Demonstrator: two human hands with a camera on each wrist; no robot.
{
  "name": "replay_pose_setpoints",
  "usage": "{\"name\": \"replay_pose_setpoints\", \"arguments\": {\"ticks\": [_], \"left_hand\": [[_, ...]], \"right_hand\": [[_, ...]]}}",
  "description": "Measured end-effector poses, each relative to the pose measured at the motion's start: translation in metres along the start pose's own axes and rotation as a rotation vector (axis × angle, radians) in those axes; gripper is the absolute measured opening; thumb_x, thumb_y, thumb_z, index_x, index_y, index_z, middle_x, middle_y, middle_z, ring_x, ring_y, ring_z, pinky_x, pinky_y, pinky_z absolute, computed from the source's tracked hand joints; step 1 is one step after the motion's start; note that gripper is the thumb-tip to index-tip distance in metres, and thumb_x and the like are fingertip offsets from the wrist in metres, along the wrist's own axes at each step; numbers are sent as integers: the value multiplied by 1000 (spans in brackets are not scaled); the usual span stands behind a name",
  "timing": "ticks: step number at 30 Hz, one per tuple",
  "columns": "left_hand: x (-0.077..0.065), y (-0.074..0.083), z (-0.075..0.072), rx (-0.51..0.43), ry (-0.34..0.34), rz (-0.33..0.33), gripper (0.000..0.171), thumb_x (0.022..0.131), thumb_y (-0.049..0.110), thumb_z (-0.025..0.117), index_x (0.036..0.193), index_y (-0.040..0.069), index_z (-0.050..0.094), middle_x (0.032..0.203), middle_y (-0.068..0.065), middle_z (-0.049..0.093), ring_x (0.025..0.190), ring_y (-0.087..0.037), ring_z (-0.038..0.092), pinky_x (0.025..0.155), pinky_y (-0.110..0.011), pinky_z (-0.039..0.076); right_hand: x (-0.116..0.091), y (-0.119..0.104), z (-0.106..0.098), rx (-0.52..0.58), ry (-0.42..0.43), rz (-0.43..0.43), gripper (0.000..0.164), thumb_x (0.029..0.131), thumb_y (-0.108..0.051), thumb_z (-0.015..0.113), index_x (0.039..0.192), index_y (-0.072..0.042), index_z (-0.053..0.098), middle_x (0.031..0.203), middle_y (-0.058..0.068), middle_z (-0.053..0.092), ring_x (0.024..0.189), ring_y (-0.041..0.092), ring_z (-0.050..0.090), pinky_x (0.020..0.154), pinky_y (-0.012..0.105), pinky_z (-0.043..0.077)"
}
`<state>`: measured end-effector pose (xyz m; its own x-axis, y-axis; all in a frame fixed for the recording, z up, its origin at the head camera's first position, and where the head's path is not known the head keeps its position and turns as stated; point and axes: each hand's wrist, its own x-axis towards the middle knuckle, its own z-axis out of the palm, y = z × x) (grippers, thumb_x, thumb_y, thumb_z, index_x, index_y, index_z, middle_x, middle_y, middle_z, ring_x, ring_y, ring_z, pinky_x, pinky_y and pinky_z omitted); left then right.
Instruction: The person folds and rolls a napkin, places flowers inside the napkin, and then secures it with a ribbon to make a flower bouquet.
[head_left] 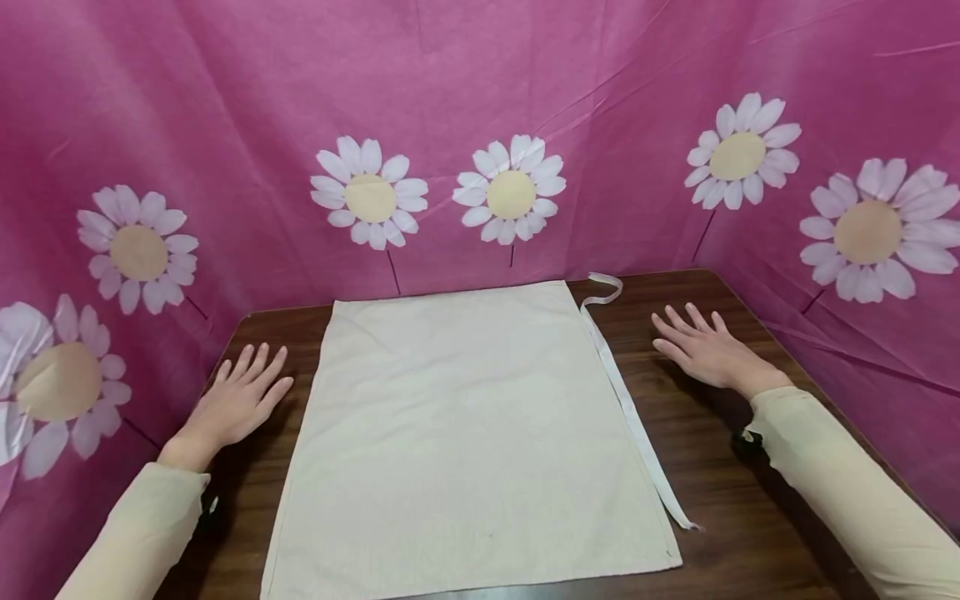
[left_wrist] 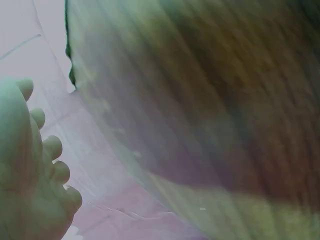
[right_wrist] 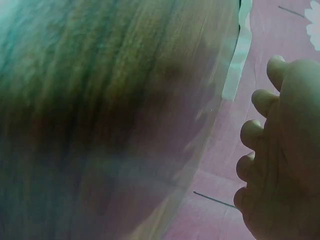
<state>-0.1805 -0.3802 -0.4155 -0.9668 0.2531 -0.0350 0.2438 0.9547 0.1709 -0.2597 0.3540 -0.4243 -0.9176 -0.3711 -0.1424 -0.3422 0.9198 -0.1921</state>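
Note:
A cream cloth piece [head_left: 472,433] with stitched edges lies flat on the table, lightly wrinkled. Along its right side runs a narrow white tape [head_left: 628,404], curled at the far end. To the left of the cloth is my left hand [head_left: 238,396], palm down with fingers spread, holding nothing. My right hand [head_left: 701,346] is likewise spread over the table, right of the tape. In the left wrist view, the left hand [left_wrist: 25,170] shows at the left edge. The right wrist view has the right hand [right_wrist: 287,150] at its right side.
The dark wooden table [head_left: 720,492] has rounded far corners. Behind it and on both sides hangs a pink curtain [head_left: 450,75] printed with large white flowers. Both forearms wear cream sleeves [head_left: 142,525].

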Motion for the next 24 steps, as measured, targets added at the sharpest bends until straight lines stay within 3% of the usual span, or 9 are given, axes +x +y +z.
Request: {"name": "replay_pose_setpoints", "arguments": {"ticks": [6,13,18,24], "left_hand": [[2,28,-7,5,22,84,67,110,43,37,161,5,19,164,-29,10,151,-46,1,116,-66,-3],[2,75,1,88,93,234,61,109,38,45,158,6,31,162,-26,23,151,-44,13,117,-64,9],[-3,114,11,109,116,324,59,107,37,48,158,8,35,162,-21,25,151,-42,18,118,-63,11],[-17,157,21,124,130,471,60,106,43,47,157,13,37,162,-15,25,151,-35,19,119,-60,11]], "right_hand": [[-10,-9,-3,-25,35,-61,68,109,-50,37,162,-10,23,164,25,16,150,50,2,114,69,-7],[-20,-25,3,-59,50,-174,66,108,-49,43,161,-13,28,164,21,22,150,48,10,115,68,2],[-29,-41,17,4,114,-367,66,103,-44,57,157,-12,38,162,20,29,148,50,20,117,66,7],[-51,-71,29,60,144,-623,93,85,-54,77,156,-8,39,158,23,36,148,47,22,122,53,2]]}}
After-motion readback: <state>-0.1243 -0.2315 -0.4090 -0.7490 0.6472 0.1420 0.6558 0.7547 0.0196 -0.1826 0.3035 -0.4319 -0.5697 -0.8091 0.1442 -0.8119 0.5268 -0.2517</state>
